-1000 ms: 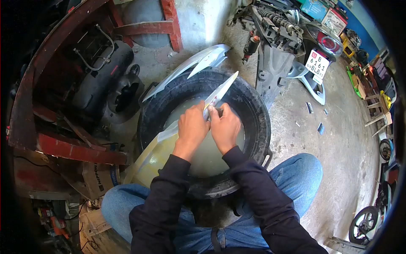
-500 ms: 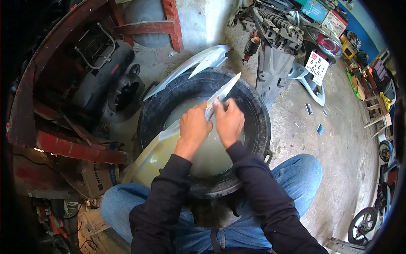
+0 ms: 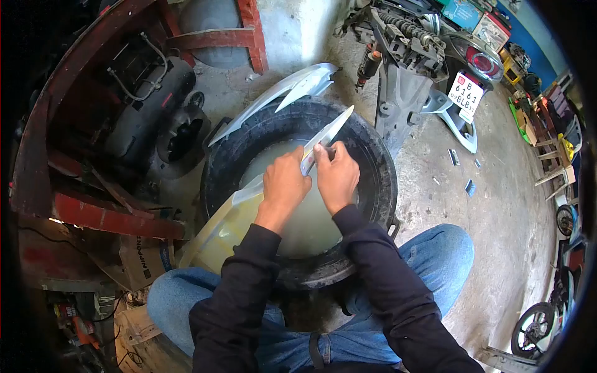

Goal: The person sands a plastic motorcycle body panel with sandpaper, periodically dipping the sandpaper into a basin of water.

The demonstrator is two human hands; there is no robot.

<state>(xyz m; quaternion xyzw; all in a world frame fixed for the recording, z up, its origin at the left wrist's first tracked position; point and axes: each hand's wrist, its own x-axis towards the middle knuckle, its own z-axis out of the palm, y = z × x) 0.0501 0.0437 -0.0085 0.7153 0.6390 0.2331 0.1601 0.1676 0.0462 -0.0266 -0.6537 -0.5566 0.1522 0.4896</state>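
A long motorcycle body panel (image 3: 231, 225), yellowish at its wide lower end and white at its pointed tip, lies slanted across a round black tub (image 3: 214, 171). Cloudy water (image 3: 305, 227) fills the tub's bottom. My left hand (image 3: 285, 185) is closed around the panel's narrow middle part. Against the edge near the tip, my right hand (image 3: 337, 177) is pinched, its thumb on the panel; a small dark bit shows between thumb and fingers, too little to name. Another silvery-white panel (image 3: 261, 112) rests on the tub's far rim.
A red frame (image 3: 118, 217) with a black compressor tank (image 3: 146, 124) stands left. Ahead right is a partly stripped motorcycle (image 3: 404, 93) with a licence plate (image 3: 465, 96). Small blue scraps (image 3: 470, 187) lie on the concrete floor. A cardboard box (image 3: 144, 261) sits at left.
My right hand has shifted very slightly along the panel's edge. The left hand keeps its hold, and the panel stays in nearly the same place.
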